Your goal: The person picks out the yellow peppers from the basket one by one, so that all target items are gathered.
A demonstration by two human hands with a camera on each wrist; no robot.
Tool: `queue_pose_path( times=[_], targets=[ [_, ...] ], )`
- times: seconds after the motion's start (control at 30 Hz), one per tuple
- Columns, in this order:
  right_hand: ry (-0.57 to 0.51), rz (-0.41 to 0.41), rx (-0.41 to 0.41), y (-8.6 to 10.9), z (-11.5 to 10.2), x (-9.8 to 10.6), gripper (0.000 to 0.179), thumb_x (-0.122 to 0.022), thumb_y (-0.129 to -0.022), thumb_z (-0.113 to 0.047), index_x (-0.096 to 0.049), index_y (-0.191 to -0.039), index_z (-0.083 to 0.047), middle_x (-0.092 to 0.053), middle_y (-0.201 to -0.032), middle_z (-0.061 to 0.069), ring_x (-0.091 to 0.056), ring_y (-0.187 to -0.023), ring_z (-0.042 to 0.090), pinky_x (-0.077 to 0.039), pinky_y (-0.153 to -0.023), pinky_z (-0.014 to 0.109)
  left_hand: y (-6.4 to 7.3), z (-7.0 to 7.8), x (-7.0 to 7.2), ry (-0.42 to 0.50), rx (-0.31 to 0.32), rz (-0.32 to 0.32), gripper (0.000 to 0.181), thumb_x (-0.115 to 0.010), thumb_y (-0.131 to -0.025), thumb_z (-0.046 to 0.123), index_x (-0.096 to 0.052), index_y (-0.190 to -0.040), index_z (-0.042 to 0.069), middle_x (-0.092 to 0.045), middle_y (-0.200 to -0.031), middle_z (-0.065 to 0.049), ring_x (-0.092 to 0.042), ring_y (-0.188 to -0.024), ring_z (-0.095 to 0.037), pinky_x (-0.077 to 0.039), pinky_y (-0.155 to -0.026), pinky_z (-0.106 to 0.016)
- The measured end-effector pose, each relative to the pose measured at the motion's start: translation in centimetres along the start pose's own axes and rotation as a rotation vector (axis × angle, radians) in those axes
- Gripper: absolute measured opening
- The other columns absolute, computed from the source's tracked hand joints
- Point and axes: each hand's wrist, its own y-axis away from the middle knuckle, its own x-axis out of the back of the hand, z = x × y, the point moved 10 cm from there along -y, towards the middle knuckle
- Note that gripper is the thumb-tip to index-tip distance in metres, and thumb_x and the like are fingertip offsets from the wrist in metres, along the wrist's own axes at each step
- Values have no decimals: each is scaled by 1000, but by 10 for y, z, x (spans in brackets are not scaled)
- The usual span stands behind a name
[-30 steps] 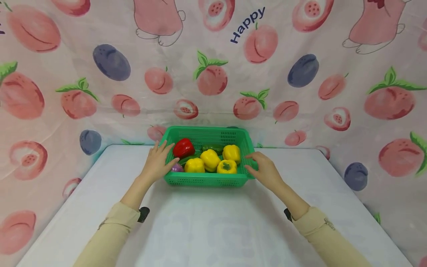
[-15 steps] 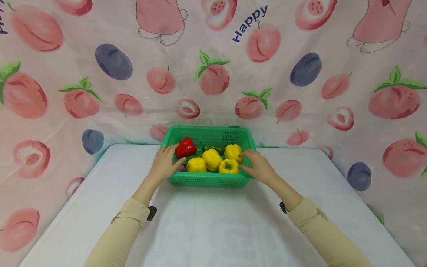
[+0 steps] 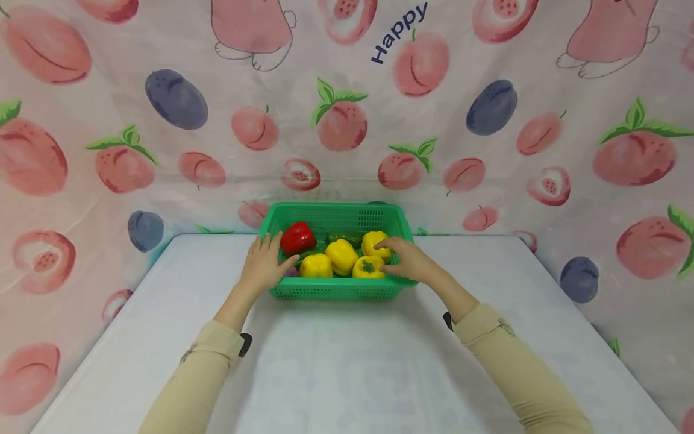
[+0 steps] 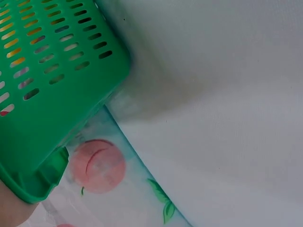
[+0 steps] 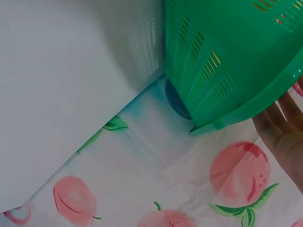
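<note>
A green plastic basket (image 3: 336,289) holds a red bell pepper (image 3: 298,238), several yellow bell peppers (image 3: 340,256), a dark green cucumber (image 3: 344,237) and a purple item (image 3: 291,272) partly hidden by my left thumb. My left hand (image 3: 262,264) lies over the basket's left rim, fingers extended beside the red pepper. Over the right rim reaches my right hand (image 3: 410,261), thumb and fingers apart, fingertips right at the two rightmost yellow peppers. In the right wrist view its fingers (image 5: 277,120) show past the basket's rim. Only a bit of the left hand (image 4: 12,208) appears in the left wrist view.
The basket stands near the back edge of a white table (image 3: 347,361). Behind it hangs a curtain (image 3: 347,175) printed with peaches and plums. A dark wrist strap (image 3: 245,345) shows at the left sleeve.
My right hand has moved left from the basket's right rim to the yellow peppers. My left hand has shifted slightly inward along the left rim. The vegetables have stayed in place.
</note>
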Motion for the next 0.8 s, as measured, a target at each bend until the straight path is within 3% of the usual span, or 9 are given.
queue_pose_path(
  times=[0.2,0.5,0.8],
  targets=[
    [-10,-86,-28,-14,1,-3,51,-69,-85,-19,-52,-128,2,-52,-134,21,-49,-121,38,-43,-102,50,-3,-1,1,3,19,-22,80,-45,-95,47,-14,-149,-2,-14,-152,-32,-9,-141,-50,-10,-116,-58],
    [-41,-178,-89,-20,10,-16,59,-70,-85,-21,-46,-135,0,-49,-135,23,-46,-123,38,-41,-103,51,-2,1,-1,12,22,-13,76,-46,-95,46,-18,-149,0,-18,-152,-31,-10,-141,-50,-9,-117,-57],
    [-48,-199,-50,-20,11,-30,59,-70,-85,-20,-46,-134,2,-49,-136,23,-47,-124,39,-41,-103,51,0,-1,-1,-3,15,-2,76,-47,-95,45,-20,-148,-1,-22,-151,-31,-13,-140,-50,-11,-116,-58]
  ],
)
